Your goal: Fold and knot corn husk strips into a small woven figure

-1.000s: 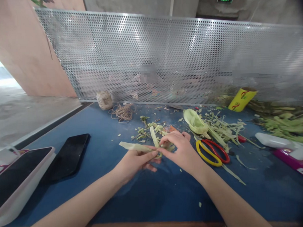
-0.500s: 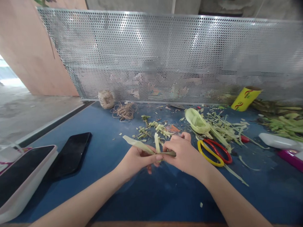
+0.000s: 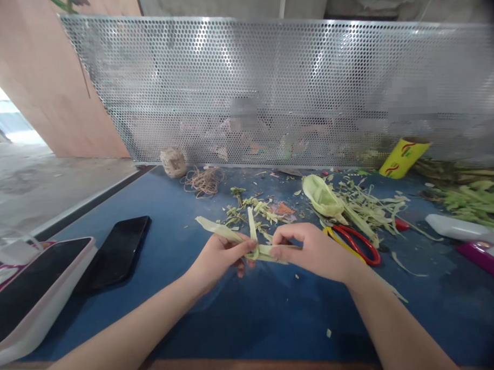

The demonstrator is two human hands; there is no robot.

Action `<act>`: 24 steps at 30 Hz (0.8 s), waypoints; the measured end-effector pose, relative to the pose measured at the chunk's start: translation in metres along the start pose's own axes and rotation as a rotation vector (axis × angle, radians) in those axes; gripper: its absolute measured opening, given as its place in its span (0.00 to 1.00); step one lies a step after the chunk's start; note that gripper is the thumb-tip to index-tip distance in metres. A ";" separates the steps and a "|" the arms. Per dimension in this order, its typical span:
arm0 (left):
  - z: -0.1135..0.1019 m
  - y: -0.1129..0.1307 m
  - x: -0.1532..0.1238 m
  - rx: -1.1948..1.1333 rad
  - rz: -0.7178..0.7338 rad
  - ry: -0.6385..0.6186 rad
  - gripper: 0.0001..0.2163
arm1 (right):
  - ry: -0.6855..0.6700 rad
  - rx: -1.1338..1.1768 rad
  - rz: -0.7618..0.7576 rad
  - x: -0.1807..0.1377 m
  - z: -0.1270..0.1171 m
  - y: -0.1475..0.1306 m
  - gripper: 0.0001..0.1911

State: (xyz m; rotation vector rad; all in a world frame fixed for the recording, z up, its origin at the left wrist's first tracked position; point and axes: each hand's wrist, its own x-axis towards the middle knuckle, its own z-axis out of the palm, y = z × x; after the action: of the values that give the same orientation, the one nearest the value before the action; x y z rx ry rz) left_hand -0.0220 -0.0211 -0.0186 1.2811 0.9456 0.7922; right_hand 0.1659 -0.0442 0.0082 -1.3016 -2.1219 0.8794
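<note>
Above the surface (image 3: 252,325), between its near and far edges, the left hand (image 3: 217,256) pinched crossed leaf strips (image 3: 265,252); the right hand (image 3: 314,250) gripped one length running rightward.

The left forearm (image 3: 134,334) slants up from below and left of the left hand (image 3: 217,257), whose thumb (image 3: 241,249) presses in a pinch, fingers (image 3: 241,268) curled underneath. Just right of that grip, not touching it, the right hand (image 3: 314,251) pinches between thumb and bent forefinger (image 3: 284,232), its forearm (image 3: 391,320) trailing down and right.
</note>
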 end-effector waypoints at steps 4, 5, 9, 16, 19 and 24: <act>0.002 0.000 -0.001 -0.004 -0.002 -0.039 0.08 | -0.059 0.263 -0.094 -0.001 -0.005 -0.005 0.18; 0.003 -0.001 -0.001 -0.015 -0.002 -0.056 0.08 | -0.078 0.322 -0.127 -0.001 -0.004 -0.005 0.20; 0.004 0.000 -0.004 -0.068 -0.031 -0.116 0.08 | -0.107 0.388 -0.125 -0.001 0.002 -0.007 0.13; 0.003 0.003 -0.006 -0.144 -0.123 -0.172 0.06 | -0.019 0.135 -0.152 -0.002 0.004 -0.006 0.12; 0.003 0.004 -0.006 -0.166 -0.156 -0.161 0.05 | -0.053 0.090 -0.204 -0.002 0.002 -0.008 0.12; 0.003 0.002 -0.006 -0.134 -0.170 -0.190 0.07 | -0.016 0.144 -0.177 -0.001 0.001 -0.007 0.07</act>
State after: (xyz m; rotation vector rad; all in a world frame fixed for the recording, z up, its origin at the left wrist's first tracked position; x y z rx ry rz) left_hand -0.0219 -0.0277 -0.0158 1.1219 0.8220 0.5809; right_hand 0.1611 -0.0479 0.0127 -1.0208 -2.1058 0.9494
